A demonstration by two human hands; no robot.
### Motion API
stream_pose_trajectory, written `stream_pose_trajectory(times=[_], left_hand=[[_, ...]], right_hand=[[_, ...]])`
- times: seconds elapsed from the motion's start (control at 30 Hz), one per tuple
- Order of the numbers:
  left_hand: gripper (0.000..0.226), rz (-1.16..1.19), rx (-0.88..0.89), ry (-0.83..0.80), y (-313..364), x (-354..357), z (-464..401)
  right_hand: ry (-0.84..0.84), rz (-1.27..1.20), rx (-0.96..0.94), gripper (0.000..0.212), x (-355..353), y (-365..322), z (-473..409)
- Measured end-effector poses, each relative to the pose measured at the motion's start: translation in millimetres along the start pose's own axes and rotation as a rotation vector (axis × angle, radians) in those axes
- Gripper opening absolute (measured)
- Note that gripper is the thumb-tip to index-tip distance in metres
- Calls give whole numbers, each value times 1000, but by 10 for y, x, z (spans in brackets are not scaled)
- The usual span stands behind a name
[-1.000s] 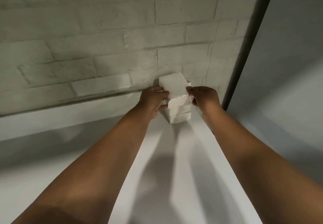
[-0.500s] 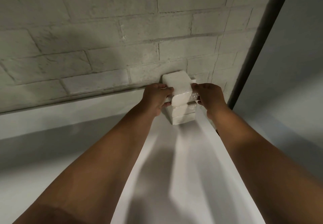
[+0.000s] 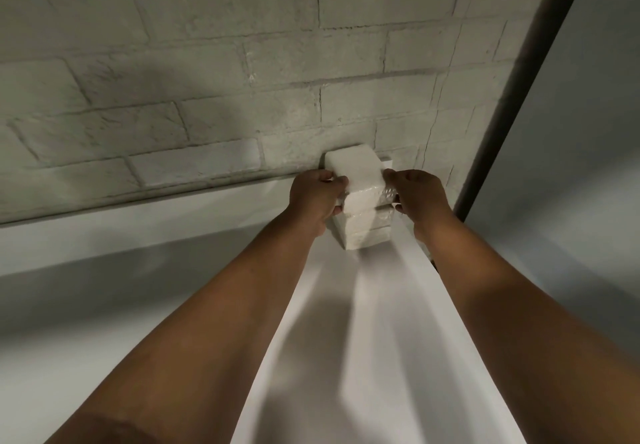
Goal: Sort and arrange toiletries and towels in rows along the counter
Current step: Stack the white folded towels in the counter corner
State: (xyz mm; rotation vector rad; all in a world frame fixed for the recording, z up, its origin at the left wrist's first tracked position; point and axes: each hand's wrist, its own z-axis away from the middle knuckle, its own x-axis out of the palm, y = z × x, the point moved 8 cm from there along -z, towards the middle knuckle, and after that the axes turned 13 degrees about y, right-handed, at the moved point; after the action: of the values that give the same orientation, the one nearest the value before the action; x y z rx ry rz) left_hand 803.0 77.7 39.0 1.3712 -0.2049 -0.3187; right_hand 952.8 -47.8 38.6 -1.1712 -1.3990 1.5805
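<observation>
Left hand (image 3: 317, 197) and right hand (image 3: 417, 194) grip top wrapped pack (image 3: 356, 175); fingertips hidden

Stack of wrapped packs (image 3: 363, 211) stands on the desk (image 3: 346, 322) at its far right end, back against the brick wall (image 3: 207, 79). Another flat item sits behind the stack on the right, mostly hidden. Left hand (image 3: 313, 197) on the stack's left side, right hand (image 3: 420, 197) on its right side, both at the top pack. A vertical pipe (image 3: 512, 90) runs right of the stack, just beyond the desk's right edge.
</observation>
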Motion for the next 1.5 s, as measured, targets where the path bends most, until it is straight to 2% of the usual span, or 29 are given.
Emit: stream_pose_trajectory(times=[0.17,0.23,0.33,0.47,0.57,0.67,0.8,0.97,1.17,1.33,1.5], left_hand=[[44,-37,-6,26,-19,-26,0],[47,-33,-18,25,-19,-40,27],[46,-47,-47,19,-9,-76,78],[46,-63,-33,20,64,-185,165],[45,-111,7,42,125,-337,228],[16,-112,45,65,217,-520,316],[28,-186,92,97,390,-825,452],[23,-133,114,234,550,-1439,573],[36,-113,169,405,564,-2508,725],[17,-133,213,542,441,-3510,913],[18,-132,213,645,246,-4648,1126]], right_hand=[[-26,15,21,56,-8,-15,1],[-24,30,17,49,-4,-24,-8],[-40,122,-42,28,6,-126,24],[-41,277,-95,35,12,-268,104],[4,359,-204,41,-5,-400,180],[66,355,-305,43,3,-558,301],[22,336,-425,39,207,-849,625],[-141,314,-473,37,639,-1073,1176],[-355,288,-529,35,1318,-1155,2090],[-522,275,-526,33,1974,-1126,2924],[-662,252,-519,32,2672,-1065,3796]])
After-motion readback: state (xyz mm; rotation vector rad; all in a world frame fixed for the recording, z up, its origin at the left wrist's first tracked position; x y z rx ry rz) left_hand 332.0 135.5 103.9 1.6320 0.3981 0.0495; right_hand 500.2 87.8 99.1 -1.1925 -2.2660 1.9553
